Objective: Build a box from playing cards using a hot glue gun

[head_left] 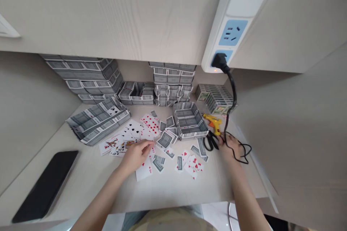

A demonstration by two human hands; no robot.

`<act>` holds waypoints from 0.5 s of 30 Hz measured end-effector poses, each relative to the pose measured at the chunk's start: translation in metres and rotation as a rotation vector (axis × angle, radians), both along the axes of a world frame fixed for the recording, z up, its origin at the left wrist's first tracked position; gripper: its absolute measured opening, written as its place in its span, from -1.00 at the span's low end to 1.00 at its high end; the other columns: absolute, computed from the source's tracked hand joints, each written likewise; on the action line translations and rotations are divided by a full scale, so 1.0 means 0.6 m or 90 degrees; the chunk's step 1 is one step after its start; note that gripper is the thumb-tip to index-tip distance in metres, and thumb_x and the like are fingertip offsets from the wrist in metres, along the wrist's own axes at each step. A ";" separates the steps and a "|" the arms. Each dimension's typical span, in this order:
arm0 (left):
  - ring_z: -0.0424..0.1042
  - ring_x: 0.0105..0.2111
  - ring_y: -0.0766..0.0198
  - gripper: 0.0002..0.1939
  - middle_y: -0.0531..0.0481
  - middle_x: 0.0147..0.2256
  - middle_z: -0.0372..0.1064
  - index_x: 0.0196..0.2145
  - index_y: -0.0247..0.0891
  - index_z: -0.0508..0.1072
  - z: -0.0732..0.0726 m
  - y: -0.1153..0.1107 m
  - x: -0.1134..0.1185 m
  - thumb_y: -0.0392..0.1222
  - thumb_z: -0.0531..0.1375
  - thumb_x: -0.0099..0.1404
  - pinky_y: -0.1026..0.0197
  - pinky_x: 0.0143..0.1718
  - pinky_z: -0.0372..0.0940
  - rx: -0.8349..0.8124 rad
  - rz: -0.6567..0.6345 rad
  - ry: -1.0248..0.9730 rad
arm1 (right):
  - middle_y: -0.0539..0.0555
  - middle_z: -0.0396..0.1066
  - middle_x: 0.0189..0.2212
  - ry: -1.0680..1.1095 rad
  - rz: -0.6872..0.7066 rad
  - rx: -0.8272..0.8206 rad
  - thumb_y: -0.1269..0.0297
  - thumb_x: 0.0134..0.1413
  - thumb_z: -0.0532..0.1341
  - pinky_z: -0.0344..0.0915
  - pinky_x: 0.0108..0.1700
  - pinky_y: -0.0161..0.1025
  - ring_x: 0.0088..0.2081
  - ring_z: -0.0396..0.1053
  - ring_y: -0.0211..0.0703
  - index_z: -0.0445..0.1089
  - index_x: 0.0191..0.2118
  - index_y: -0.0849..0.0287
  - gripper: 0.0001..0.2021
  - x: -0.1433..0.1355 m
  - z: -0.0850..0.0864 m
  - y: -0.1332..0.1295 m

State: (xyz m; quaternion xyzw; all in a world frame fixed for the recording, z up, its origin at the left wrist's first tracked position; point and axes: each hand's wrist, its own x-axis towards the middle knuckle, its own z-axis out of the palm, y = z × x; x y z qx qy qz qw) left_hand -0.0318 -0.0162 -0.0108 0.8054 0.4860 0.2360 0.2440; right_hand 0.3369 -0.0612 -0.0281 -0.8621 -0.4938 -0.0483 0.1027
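My left hand is closed in a pinch, its fingertips at the edge of a grey-backed playing card at the middle of the desk. Face-up playing cards fan out beyond this hand, and small cut card pieces lie to its right. Motion blurs my right hand, which is beside the handle end of a yellow glue gun and black scissors. Whether its fingers grip either one is unclear. An open box made of cards stands between the hands.
A long card box tilts at the left, with stacked card boxes behind. More stacks line the back. A black cord hangs from the power strip past my right hand. A black phone-like slab lies front left.
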 end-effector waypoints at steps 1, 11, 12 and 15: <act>0.41 -0.41 0.31 -0.77 0.06 -0.34 0.46 -0.27 -0.15 0.42 -0.001 0.000 -0.002 -0.13 0.00 0.23 0.28 -0.36 0.27 -0.004 0.000 0.003 | 0.24 0.37 -0.25 0.002 -0.001 0.000 0.18 0.13 -0.04 0.09 -0.24 -0.07 -0.15 0.25 0.09 0.37 -0.13 0.21 -0.65 0.004 -0.003 -0.006; 0.38 -0.25 0.26 -0.79 0.02 -0.25 0.42 -0.26 -0.15 0.42 0.006 0.009 -0.003 -0.18 0.00 0.24 0.21 -0.20 0.26 0.065 0.011 0.000 | 0.29 0.39 -0.32 -0.022 -0.001 0.126 0.08 0.03 0.04 0.08 -0.36 -0.06 -0.24 0.26 0.17 0.45 -0.28 0.18 -0.66 0.020 0.001 -0.048; 0.36 -0.20 0.24 -0.79 0.01 -0.24 0.41 -0.26 -0.15 0.43 0.009 0.012 -0.001 -0.19 0.01 0.24 0.18 -0.15 0.25 0.088 0.015 -0.007 | 0.28 0.39 -0.31 -0.027 -0.011 0.158 0.05 0.02 0.05 0.09 -0.35 -0.07 -0.24 0.25 0.17 0.44 -0.28 0.18 -0.65 0.011 0.005 -0.047; 0.30 -0.12 0.21 -0.79 0.00 -0.19 0.36 -0.25 -0.13 0.43 0.013 0.028 0.010 -0.21 0.03 0.22 0.12 -0.06 0.21 0.134 0.022 -0.021 | 0.18 0.39 -0.44 0.057 0.003 0.264 0.03 -0.01 0.07 0.15 -0.36 -0.16 -0.35 0.29 0.00 0.43 -0.36 0.21 -0.65 -0.041 0.016 -0.044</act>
